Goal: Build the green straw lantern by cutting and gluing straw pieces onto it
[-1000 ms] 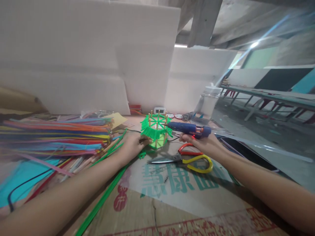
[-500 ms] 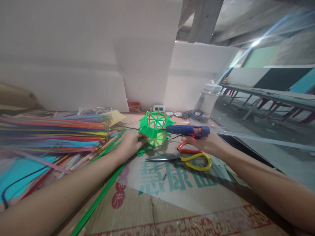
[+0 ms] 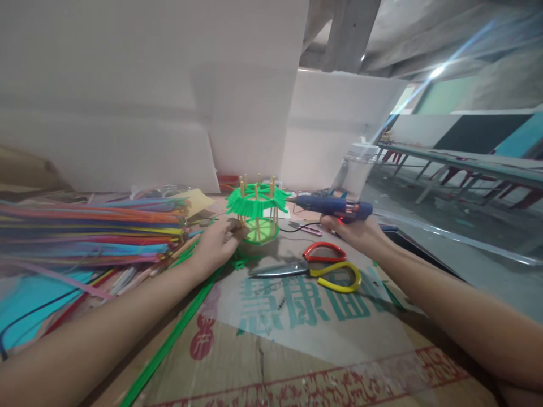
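Note:
My left hand (image 3: 223, 240) is closed on the lower left of a small pavilion model (image 3: 257, 203). The model has a fringed green roof ring, thin wooden posts and a round green base, and it stands nearly upright. In my right hand (image 3: 350, 229) is a blue hot glue gun (image 3: 335, 207), its nozzle pointing left, close to the right edge of the green fringe. Whether the tip touches the fringe, I cannot tell. Scissors (image 3: 305, 269) with one red and one yellow handle lie in front of the model. Green pipe cleaners (image 3: 169, 345) run beneath my left forearm.
Bundles of coloured pipe cleaners (image 3: 93, 226) cover the table's left side beside a blue sheet (image 3: 38, 299). A clear water bottle (image 3: 356, 172) stands at the back right. Pink thread snips (image 3: 311, 228) lie behind the scissors. White boards (image 3: 254, 102) rise behind.
The pavilion model has turned from tilted to more upright, and its base now shows below the roof. My right hand has moved the glue gun slightly up and right.

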Available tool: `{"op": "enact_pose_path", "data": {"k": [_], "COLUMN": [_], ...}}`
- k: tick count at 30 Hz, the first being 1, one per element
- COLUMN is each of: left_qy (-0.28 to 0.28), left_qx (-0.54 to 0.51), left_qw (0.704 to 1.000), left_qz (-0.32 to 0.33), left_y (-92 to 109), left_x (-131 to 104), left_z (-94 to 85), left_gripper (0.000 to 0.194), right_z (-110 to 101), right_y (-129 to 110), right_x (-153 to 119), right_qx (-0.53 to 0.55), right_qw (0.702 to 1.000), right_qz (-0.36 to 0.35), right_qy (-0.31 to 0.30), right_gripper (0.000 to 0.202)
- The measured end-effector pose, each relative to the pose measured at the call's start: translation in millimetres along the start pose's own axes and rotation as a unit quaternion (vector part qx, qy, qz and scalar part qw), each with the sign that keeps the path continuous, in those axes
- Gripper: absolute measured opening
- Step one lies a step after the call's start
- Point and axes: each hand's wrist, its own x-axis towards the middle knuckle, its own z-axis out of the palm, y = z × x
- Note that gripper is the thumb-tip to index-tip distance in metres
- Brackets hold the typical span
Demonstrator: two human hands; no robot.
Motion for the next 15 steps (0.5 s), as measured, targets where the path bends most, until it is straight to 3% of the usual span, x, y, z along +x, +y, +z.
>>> {"op": "enact_pose_path", "data": {"k": [5, 9, 15], "left_qy": [-0.033, -0.05, -0.112], "left_qx": [-0.012, 0.004, 0.013], "left_qw": [0.999, 0.998, 0.993], "left_qz": [0.019, 0.039, 0.017], "left_y": [1.8, -4.4, -3.2], "left_x": [-1.0, -1.0, 3.0], "left_z": [1.0, 8.0, 9.3], "left_gripper": [0.029, 0.028, 0.029], "right_z": [-4.0, -5.4, 3.0], "right_y": [28.7, 43.8, 25.6], "right_x": [9.9, 13.6, 1.3], "right_qx": [0.0, 0.018, 0.03], "right_qw": [0.995, 0.998, 1.0], "right_qz": [0.076, 0.041, 0.001], "right_qy": [0.062, 0.045, -0.001], "right_gripper": [0.031, 0.034, 0.048]}}
